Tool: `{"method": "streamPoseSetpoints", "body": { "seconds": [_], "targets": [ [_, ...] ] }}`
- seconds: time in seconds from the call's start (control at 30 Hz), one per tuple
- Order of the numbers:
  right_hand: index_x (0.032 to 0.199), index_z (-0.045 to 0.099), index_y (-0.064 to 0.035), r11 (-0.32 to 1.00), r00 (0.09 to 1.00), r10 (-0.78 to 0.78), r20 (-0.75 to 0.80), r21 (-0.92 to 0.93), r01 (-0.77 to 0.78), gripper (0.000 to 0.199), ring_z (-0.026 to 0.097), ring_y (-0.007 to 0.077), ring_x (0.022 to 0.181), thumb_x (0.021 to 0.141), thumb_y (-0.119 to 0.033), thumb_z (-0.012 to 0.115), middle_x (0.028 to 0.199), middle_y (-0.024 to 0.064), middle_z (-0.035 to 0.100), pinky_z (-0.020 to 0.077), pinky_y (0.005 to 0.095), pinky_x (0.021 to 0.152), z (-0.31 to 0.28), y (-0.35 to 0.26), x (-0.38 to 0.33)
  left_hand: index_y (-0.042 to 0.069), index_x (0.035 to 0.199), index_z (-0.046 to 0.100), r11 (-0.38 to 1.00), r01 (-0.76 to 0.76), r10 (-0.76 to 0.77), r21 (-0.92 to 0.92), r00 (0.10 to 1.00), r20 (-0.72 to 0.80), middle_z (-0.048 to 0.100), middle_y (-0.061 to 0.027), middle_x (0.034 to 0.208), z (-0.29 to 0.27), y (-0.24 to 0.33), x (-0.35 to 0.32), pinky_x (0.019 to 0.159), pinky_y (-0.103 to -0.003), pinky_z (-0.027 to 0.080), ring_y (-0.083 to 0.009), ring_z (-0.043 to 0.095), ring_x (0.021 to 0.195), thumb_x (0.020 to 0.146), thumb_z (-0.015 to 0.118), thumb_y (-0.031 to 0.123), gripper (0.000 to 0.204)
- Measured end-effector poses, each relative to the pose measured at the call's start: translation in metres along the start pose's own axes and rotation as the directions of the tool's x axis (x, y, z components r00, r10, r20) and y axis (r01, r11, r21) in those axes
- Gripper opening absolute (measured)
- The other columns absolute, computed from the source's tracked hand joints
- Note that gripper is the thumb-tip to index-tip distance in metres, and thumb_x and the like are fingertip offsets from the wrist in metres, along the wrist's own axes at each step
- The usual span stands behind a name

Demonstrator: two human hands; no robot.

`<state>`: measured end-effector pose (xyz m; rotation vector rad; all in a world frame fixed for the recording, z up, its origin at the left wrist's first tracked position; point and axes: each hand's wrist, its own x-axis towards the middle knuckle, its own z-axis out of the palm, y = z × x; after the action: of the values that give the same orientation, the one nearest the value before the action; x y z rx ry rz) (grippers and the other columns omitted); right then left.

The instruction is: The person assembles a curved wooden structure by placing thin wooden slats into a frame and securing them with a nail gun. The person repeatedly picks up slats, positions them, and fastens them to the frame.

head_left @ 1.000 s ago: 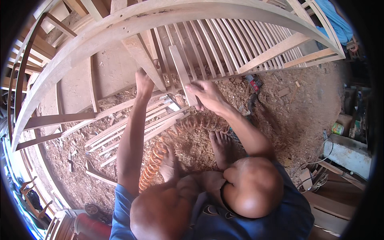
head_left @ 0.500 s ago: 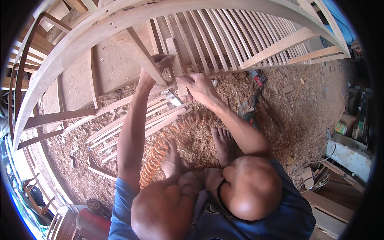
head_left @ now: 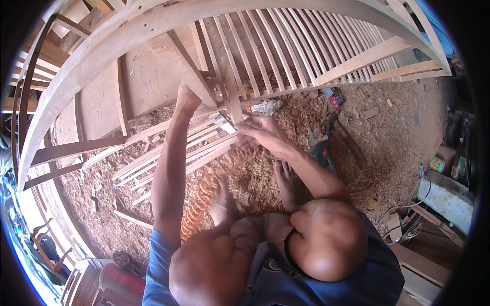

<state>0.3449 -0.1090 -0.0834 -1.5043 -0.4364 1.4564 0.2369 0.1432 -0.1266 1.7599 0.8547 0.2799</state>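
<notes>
A curved wooden frame (head_left: 133,28) with a row of thin slats (head_left: 286,48) spans the upper view. My left hand (head_left: 189,98) reaches behind a wide wooden upright (head_left: 179,69); its fingers are mostly hidden there, close to a loose wooden strip (head_left: 233,97). That strip stands across the frame's lower rail, at the near end of the slat row. My right hand (head_left: 261,133) pinches the strip's lower end between thumb and fingers, below the rail.
Loose strips (head_left: 168,152) lie on floor shavings, near an orange coiled hose (head_left: 200,201) beside my bare feet. A green power tool (head_left: 320,152) lies right of my right foot. A red tank (head_left: 120,280) sits lower left; a white block (head_left: 446,199) is at right.
My right hand has moved down, and the strip has slid lower with it, past the rail. My left hand has slipped further behind the upright.
</notes>
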Motion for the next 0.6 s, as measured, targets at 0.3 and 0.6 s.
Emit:
{"method": "streamPoseSetpoints", "body": {
  "seconds": [0.3,0.6],
  "targets": [
    [0.117,0.065,0.0052,0.974,0.979,-0.098,-0.181,0.184,0.131,0.034,0.071,0.0185,0.073,0.101,-0.024,0.062,0.096,0.0163,0.072,0.0621,0.0309,0.062,0.006,0.008,0.037,0.01,0.126,0.069,0.984,-0.18,0.18,-0.006,0.981,0.073,0.073,-0.0142,0.107,0.009,-0.028,0.023,0.077,-0.032,0.059,-0.0195,0.072,0.084,0.064,0.088,0.034,0.069],
    [0.118,0.065,0.006,0.964,0.975,-0.153,-0.162,0.191,0.183,0.034,0.072,0.021,0.071,0.101,-0.023,0.062,0.094,0.0172,0.072,0.0631,0.0321,0.059,0.006,0.007,0.053,0.009,0.125,0.069,0.978,-0.178,0.18,-0.111,0.984,0.001,0.072,-0.0152,0.107,0.025,-0.03,0.032,0.077,-0.033,0.06,-0.0207,0.072,0.082,0.047,0.088,0.038,0.085]
  ]
}}
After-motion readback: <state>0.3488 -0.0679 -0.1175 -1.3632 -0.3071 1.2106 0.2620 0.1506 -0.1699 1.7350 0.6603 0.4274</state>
